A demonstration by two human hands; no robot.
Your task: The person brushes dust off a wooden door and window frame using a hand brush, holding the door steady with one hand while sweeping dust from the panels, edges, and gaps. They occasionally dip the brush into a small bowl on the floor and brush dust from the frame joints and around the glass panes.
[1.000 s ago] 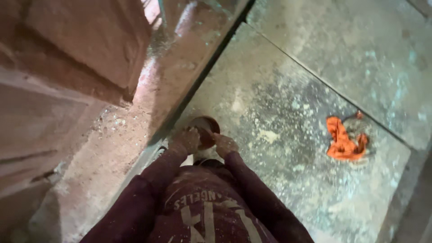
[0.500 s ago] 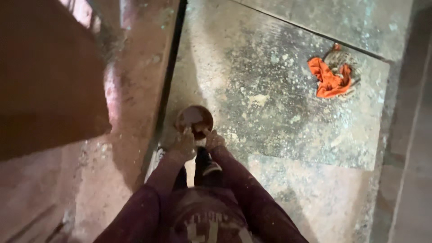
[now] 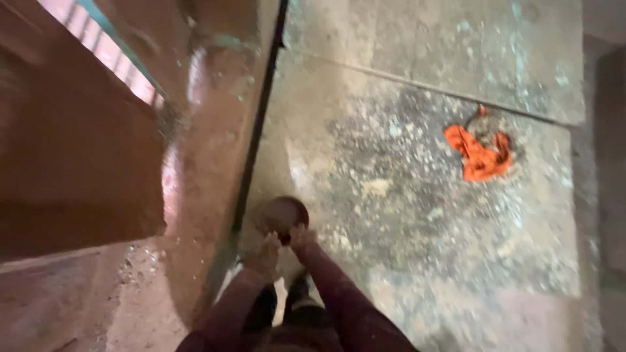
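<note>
Low over the speckled concrete floor (image 3: pixel 424 215), both the left hand (image 3: pixel 264 254) and right hand (image 3: pixel 301 238) have their fingers clasped on the near rim of a round brown bowl (image 3: pixel 282 214), seemingly keeping it level, well apart from an orange rag (image 3: pixel 479 153).

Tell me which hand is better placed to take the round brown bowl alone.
Right, marginally: the right hand touches the round brown bowl at its near rim, while the left hand sits lower, just behind it.

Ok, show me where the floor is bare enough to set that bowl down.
Barest is the concrete floor between the round brown bowl and the orange cloth, and the slab beyond the seam. It is tight at the brown wall on the left. Both the left hand and right hand grip the bowl.
</note>
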